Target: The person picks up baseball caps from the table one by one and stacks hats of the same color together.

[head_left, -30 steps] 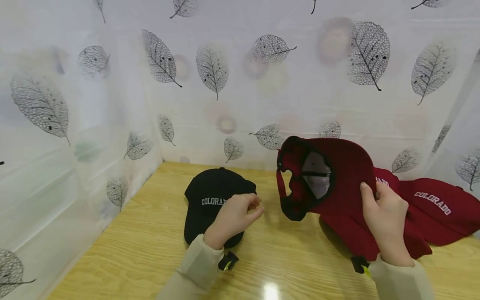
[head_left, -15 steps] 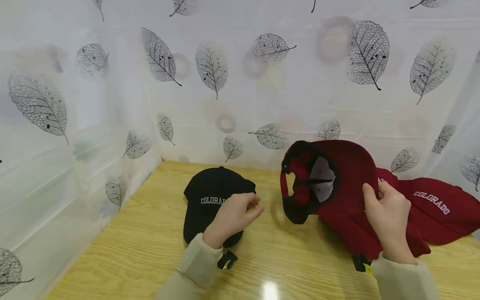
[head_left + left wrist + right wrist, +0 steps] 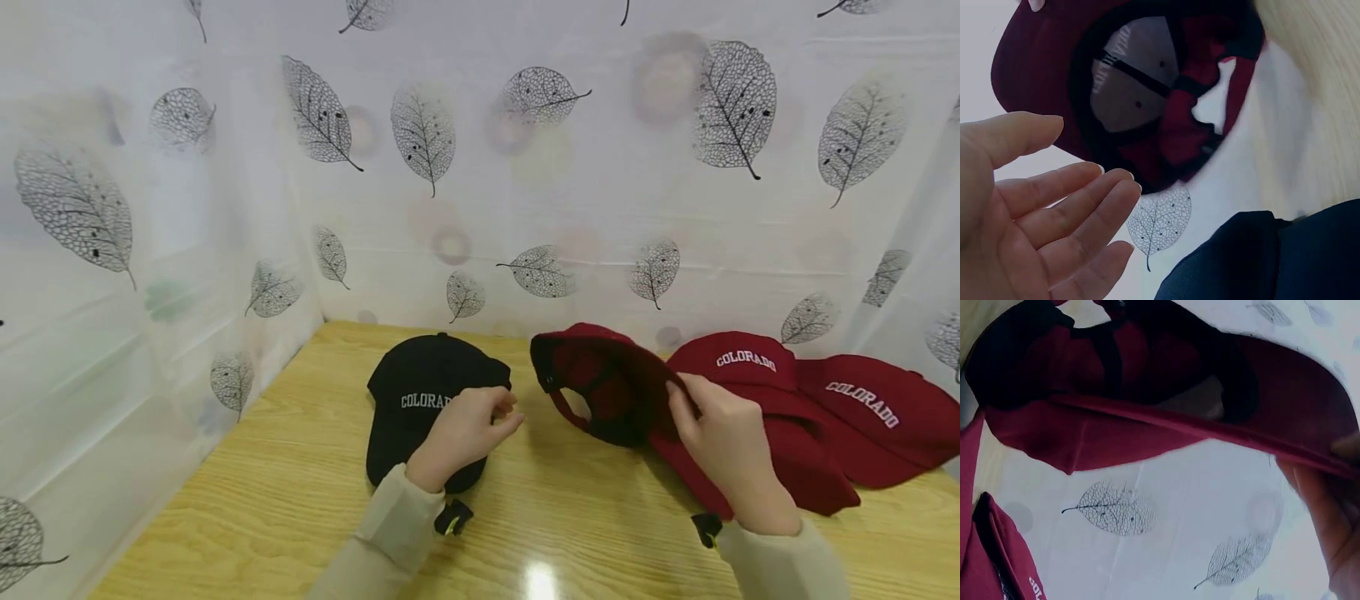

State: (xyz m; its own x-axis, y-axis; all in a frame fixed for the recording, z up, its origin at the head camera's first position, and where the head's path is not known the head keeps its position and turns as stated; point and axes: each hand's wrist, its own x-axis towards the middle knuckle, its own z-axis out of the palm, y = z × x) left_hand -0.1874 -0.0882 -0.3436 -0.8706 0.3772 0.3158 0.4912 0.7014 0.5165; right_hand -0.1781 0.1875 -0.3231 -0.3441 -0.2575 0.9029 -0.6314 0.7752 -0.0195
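Note:
My right hand point(image 3: 727, 433) pinches the brim of a dark red baseball cap point(image 3: 592, 346), which is tilted so its inside and back strap face me. In the right wrist view the thumb and fingers grip the brim point(image 3: 1310, 394) at its edge. My left hand point(image 3: 468, 429) hovers in front of a black cap point(image 3: 420, 375) marked COLORADO, its fingers relaxed and holding nothing. The left wrist view has the left palm point(image 3: 1054, 212) facing the held cap, apart from it, with the black cap point(image 3: 1310, 256) at lower right.
Two more dark red caps lettered COLORADO, one in the middle point(image 3: 750, 358) and one at far right point(image 3: 892, 408), lie overlapping on the wooden table point(image 3: 285, 467). A white leaf-print curtain point(image 3: 465, 217) hangs behind and along the left.
My right hand has moved left and turned, tipping the held red cap and bringing it lower. The cap behind it now shows its lettering fully. My left hand stays nearly still.

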